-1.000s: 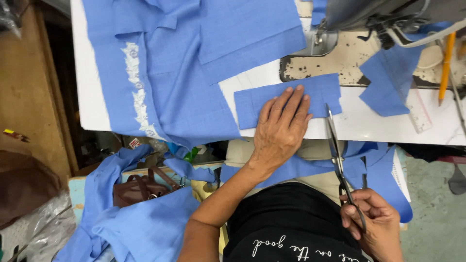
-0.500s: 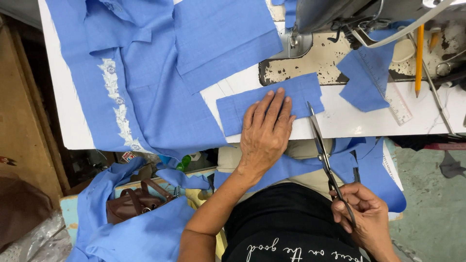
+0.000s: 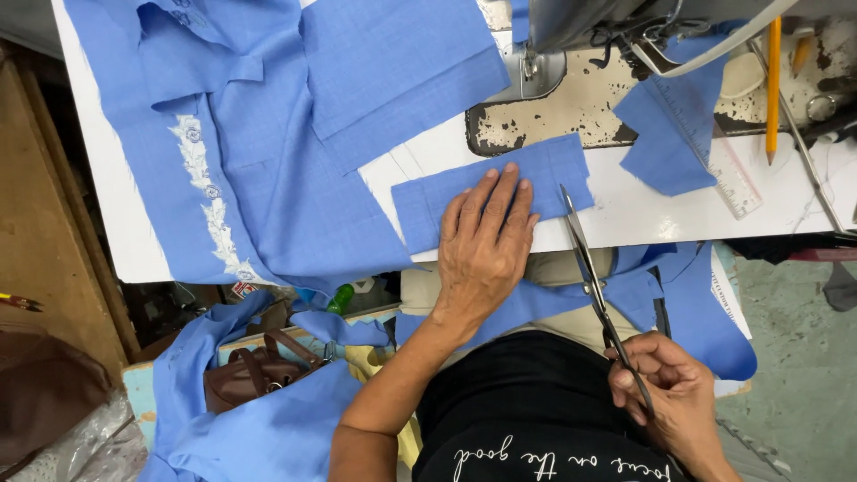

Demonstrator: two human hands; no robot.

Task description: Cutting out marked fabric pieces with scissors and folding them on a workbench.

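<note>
Since the earlier frame the view has drawn closer, and the scissors (image 3: pixel 600 290) have swung a little more upright beside the cloth strip (image 3: pixel 486 187), their tips at its right end.

Nearest, the right hand (image 3: pixel 671 400) sits low by the black shirt (image 3: pixel 527 411), its grip closed around the scissors' handles; the blades look nearly together, their points reaching up over the worktop (image 3: pixel 643 214) edge. The left hand (image 3: pixel 482 245) lies flat, fingers spread, palm down on the blue cloth strip, pressing it against the near edge of the white worktop. The strip runs left to right, its right end just beside the scissor tips.

Below the worktop, blue cloth hangs and piles over the lap, and to the left a brown bag (image 3: pixel 254 375) sits among more blue cloth, with a wooden floor (image 3: pixel 36 223) beyond.

Farther up, a large blue shirt piece (image 3: pixel 259 178) with a white embroidered band covers the left of the worktop. To the right lie a small blue scrap (image 3: pixel 665 134), a clear ruler (image 3: pixel 723 170) and an orange pencil (image 3: pixel 773 80). At the far edge stands the sewing machine (image 3: pixel 571 62), its base plate worn and chipped.
</note>
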